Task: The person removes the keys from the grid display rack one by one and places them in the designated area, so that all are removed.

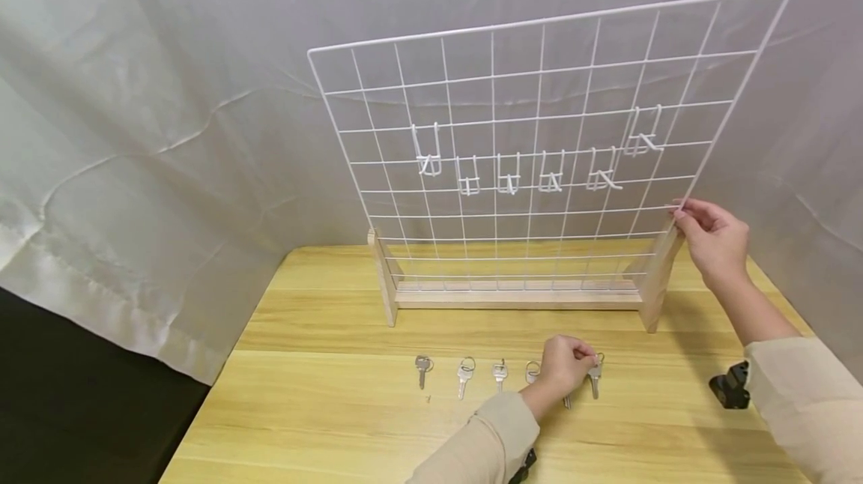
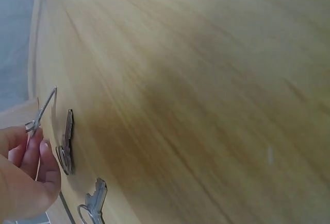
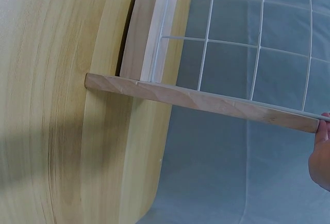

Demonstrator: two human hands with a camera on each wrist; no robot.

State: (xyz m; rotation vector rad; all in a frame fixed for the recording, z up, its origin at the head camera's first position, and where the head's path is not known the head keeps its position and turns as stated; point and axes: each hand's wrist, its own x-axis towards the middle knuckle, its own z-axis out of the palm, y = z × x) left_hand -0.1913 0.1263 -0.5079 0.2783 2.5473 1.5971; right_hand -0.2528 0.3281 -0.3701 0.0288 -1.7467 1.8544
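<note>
My left hand [image 1: 565, 365] pinches the rightmost key [image 1: 595, 379] by its ring end, low over the wooden table [image 1: 323, 386]. In the left wrist view the held key [image 2: 46, 105] tilts up from the fingertips, beside a lying key [image 2: 68, 136] and another key [image 2: 96, 198]. My right hand [image 1: 720, 240] grips the right edge of a white wire grid panel [image 1: 492, 76], where it meets the top of the wooden stand [image 1: 657, 289]. The right wrist view shows only part of that hand [image 3: 320, 157], at the end of the stand's upright [image 3: 206, 103].
Several white hooks [image 1: 509, 183] hang on the grid. More keys [image 1: 465, 375] with rings lie in a row before the stand, partly hidden by the left hand. A tiny piece [image 1: 428, 398] lies near the leftmost key [image 1: 422, 371]. Grey cloth [image 1: 202, 94] hangs behind.
</note>
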